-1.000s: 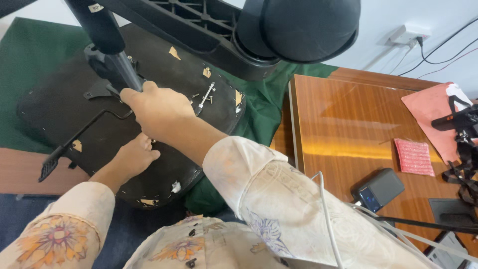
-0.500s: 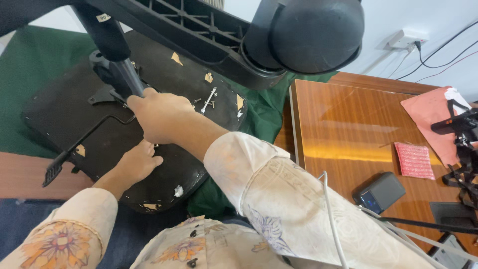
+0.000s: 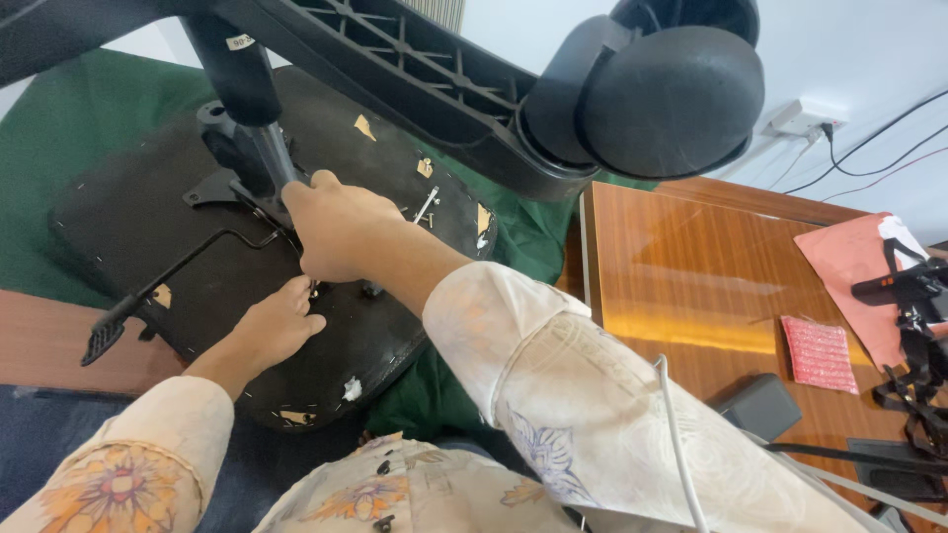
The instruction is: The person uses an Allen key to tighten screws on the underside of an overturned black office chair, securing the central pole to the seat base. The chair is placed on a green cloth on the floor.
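Grip, right hand: curled fingers of the right hand (image 3: 341,227) close around something small at the underside of the chair seat (image 3: 148,227), just beside the gas-lift column (image 3: 247,94); what they pinch is hidden behind the knuckles.
Grip, left hand: the left hand (image 3: 281,321) lies flat on the near part of the seat, fingers loosely bent, fingertips touching the spot under the right hand; whether it holds anything cannot be told.
Seat position: the upturned black seat lies on a green cloth (image 3: 99,109), left of centre, with the mechanism plate and column standing up from its middle.
Above: a spoke of the star base (image 3: 415,89) reaches across the top of the view to a black caster (image 3: 671,99) at the far right.
On the seat: a thin lever with a black paddle (image 3: 104,336) points near-left; a loose silver bolt (image 3: 427,205) lies far-right of the right hand.
Right side: a wooden table (image 3: 691,266) carries a red textured pad (image 3: 818,352), a grey box (image 3: 758,407) and black straps (image 3: 923,326).
Risk, judged: the heavy base overhangs both hands, so a tilt of the column could pinch fingers.
Risk, judged: the loose bolt may roll off the seat into the cloth if the seat is jolted.
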